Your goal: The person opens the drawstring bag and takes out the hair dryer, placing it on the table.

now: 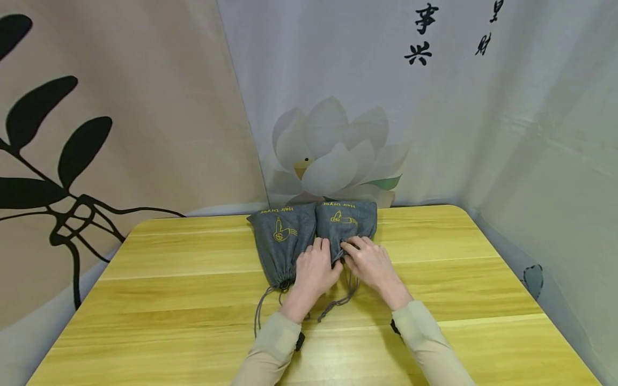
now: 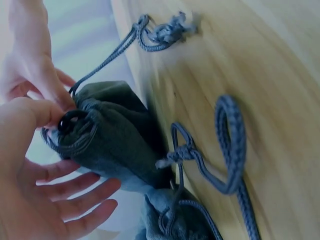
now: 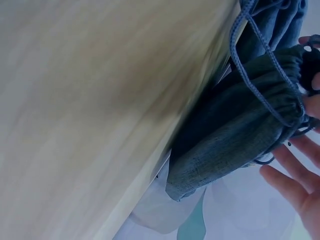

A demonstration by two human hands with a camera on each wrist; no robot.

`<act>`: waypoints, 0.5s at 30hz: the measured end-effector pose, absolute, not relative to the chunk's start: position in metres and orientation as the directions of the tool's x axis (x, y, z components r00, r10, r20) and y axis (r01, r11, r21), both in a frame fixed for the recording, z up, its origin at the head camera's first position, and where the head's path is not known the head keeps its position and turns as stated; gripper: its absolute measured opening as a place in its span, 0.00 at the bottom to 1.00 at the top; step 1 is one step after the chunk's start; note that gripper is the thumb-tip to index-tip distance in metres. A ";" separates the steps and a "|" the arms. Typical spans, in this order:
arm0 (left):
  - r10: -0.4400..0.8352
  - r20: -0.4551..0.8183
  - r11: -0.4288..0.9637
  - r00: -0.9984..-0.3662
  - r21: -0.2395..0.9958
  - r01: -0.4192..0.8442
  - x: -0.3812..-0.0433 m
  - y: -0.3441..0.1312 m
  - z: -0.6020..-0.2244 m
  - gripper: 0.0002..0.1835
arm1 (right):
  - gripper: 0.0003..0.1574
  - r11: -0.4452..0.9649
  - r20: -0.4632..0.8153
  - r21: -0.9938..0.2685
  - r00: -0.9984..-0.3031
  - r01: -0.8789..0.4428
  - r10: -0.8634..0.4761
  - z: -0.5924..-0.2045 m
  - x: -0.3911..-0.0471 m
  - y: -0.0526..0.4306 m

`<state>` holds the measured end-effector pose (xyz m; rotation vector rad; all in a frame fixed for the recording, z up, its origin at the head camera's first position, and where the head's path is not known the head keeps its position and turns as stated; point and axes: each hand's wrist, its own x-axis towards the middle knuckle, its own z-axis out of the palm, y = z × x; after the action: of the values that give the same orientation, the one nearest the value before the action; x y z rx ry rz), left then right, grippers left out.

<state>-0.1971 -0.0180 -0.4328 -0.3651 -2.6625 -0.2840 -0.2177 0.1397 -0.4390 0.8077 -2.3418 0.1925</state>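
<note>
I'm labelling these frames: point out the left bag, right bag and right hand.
Left bag (image 1: 282, 252), head view: cloth below drawing.
Right bag (image 1: 340, 232), head view: cloth below drawing.
Right hand (image 1: 372, 263), head view: back of hand.

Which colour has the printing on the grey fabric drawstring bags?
Yellow printing; the head view shows it best.

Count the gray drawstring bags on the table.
2. The left bag lies toward the table's far edge; the right bag lies right beside it, its lower part partly covered in the head view. No third shows.
</note>
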 end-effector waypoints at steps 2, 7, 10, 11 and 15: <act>0.192 0.449 0.946 -0.872 0.153 0.287 -0.197 -0.016 -0.432 0.25 | 0.17 0.800 0.627 0.067 -0.599 -0.596 -0.499 -0.438 -0.218 0.140; 0.166 0.465 0.947 -0.869 0.172 0.273 -0.197 -0.012 -0.433 0.23 | 0.16 0.799 0.643 0.063 -0.589 -0.598 -0.490 -0.437 -0.220 0.141; 0.155 0.461 0.944 -0.874 0.191 0.268 -0.198 -0.011 -0.434 0.22 | 0.16 0.798 0.654 0.060 -0.580 -0.600 -0.486 -0.436 -0.221 0.141; 0.152 0.456 0.943 -0.877 0.198 0.267 -0.198 -0.011 -0.434 0.22 | 0.16 0.797 0.659 0.060 -0.576 -0.601 -0.484 -0.436 -0.221 0.141; 0.146 0.432 0.941 -0.890 0.215 0.260 -0.199 -0.011 -0.434 0.22 | 0.15 0.796 0.676 0.058 -0.563 -0.603 -0.475 -0.436 -0.223 0.141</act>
<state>-0.1994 -0.0106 -0.4336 -0.2933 -2.6768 -0.3747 -0.2231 0.1411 -0.4359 0.7925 -2.2743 0.2336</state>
